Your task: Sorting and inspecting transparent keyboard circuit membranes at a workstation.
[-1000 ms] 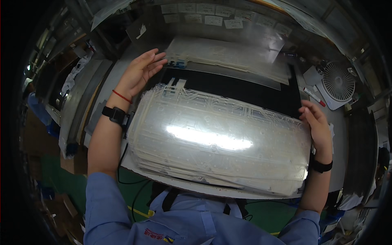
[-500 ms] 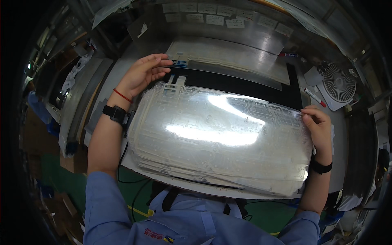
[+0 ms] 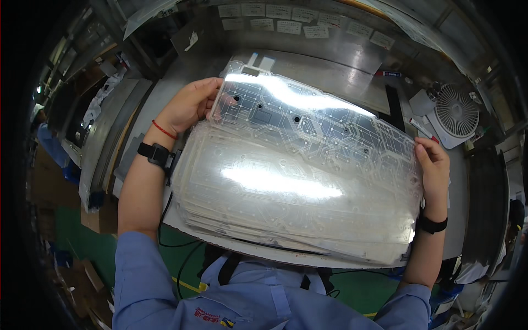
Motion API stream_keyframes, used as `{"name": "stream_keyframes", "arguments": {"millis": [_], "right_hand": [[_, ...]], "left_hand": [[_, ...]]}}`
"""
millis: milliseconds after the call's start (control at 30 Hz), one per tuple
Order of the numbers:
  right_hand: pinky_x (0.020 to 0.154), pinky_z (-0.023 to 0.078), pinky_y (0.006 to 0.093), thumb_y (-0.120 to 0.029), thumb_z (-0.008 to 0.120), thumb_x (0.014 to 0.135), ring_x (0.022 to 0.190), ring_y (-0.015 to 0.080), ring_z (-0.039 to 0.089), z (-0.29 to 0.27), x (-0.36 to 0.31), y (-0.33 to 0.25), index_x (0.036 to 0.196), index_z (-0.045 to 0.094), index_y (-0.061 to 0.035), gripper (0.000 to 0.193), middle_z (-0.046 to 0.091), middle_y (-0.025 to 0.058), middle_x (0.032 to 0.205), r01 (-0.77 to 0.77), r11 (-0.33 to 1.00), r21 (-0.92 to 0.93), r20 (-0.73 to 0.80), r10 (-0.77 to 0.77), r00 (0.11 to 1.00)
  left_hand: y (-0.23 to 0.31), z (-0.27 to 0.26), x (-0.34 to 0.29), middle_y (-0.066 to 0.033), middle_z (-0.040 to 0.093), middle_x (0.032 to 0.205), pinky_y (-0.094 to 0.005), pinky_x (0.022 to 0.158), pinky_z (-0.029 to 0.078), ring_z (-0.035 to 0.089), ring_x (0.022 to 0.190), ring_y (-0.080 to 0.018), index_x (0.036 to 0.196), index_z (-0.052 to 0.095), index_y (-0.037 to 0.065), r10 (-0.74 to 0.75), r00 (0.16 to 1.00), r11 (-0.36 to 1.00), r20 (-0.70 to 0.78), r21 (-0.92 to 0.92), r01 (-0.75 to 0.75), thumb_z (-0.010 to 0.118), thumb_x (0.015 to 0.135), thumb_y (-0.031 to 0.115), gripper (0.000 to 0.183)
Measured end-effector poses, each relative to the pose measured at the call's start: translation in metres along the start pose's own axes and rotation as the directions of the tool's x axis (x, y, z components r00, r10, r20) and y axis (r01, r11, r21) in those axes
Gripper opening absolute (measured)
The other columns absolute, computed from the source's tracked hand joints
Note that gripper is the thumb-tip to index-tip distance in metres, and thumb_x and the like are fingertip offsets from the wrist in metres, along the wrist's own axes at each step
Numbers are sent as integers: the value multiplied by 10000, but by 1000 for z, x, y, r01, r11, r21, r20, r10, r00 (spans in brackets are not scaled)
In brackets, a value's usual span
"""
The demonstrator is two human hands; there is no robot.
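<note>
A clear keyboard membrane sheet (image 3: 330, 129) with printed circuit traces is raised at its far side above a pile of similar clear sheets (image 3: 291, 220) on the table in front of me. My left hand (image 3: 201, 102) pinches its left edge near the far corner. At the right edge, my right hand (image 3: 434, 168) grips the same sheet between thumb and fingers. A white connector tail (image 3: 266, 64) sticks out from its far left corner. Through the sheet, dark surface shows below. Its near part overlaps the pile, so where it ends is hard to make out.
Behind lies another pile of clear sheets (image 3: 352, 77), with a black strip (image 3: 394, 107) at its right. A small white fan (image 3: 457, 113), a red-capped marker (image 3: 423, 130) and a second marker (image 3: 388, 73) are at the right. Paper notes (image 3: 289, 26) line the back panel.
My left hand has closed on the sheet's edge. The top sheet has moved up and away from me off the pile, now covering most of the black area. My right hand shifted slightly.
</note>
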State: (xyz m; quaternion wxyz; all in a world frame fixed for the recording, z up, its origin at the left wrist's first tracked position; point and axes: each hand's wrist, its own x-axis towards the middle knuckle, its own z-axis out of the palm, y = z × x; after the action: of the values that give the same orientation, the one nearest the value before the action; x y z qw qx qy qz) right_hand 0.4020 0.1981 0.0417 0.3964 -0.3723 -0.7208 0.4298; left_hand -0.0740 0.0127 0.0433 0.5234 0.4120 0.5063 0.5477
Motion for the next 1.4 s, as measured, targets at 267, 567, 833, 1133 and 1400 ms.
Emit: {"name": "stream_keyframes", "arguments": {"millis": [267, 567, 833, 1133, 1400], "right_hand": [[765, 420, 195, -137, 569, 956, 821, 56, 551, -2, 3, 3, 1098, 623, 24, 221, 642, 11, 916, -37, 984, 176, -71, 50, 996], [678, 390, 178, -172, 548, 970, 717, 36, 506, -1, 5, 7, 989, 622, -4, 185, 613, -20, 819, -63, 975, 211, -62, 78, 995], [666, 395, 159, -180, 540, 976, 697, 49, 530, 1, 3, -6, 989, 603, -18, 174, 603, -11, 789, -29, 945, 325, -124, 73, 990], [733, 445, 192, -11, 538, 922, 799, 63, 552, 7, 0, -12, 1258, 482, 33, 344, 607, 25, 937, -14, 975, 222, -68, 30, 997], [736, 448, 192, 2, 525, 914, 852, 70, 556, 0, 3, 0, 1246, 469, 16, 337, 587, 29, 977, -51, 966, 252, -53, 66, 996]], "left_hand": [[-11, -17, 9, -68, 685, 946, -201, 715, 521, 635, 799, -83, 1143, 577, -2, 73, 994, 996, -76, 55, -69, 559, 956, 147, 240], [-8, -11, 11, -29, 668, 985, -218, 795, 495, 619, 879, -80, 1115, 593, 40, 46, 975, 999, -216, 1, -46, 530, 973, 166, 200], [-19, -23, 13, -36, 613, 1181, -264, 869, 495, 577, 1046, -121, 1120, 615, 73, 258, 943, 966, -212, 46, -254, 563, 953, 146, 190], [-10, -11, 11, -111, 611, 1177, -258, 908, 512, 615, 1006, -146, 1197, 552, 3, 153, 967, 983, -203, -65, -169, 475, 973, 74, 247], [-13, -19, 12, -54, 657, 1004, -177, 689, 471, 598, 814, -64, 1230, 524, 29, 9, 998, 999, -62, 48, -6, 444, 1008, 186, 284]]}}
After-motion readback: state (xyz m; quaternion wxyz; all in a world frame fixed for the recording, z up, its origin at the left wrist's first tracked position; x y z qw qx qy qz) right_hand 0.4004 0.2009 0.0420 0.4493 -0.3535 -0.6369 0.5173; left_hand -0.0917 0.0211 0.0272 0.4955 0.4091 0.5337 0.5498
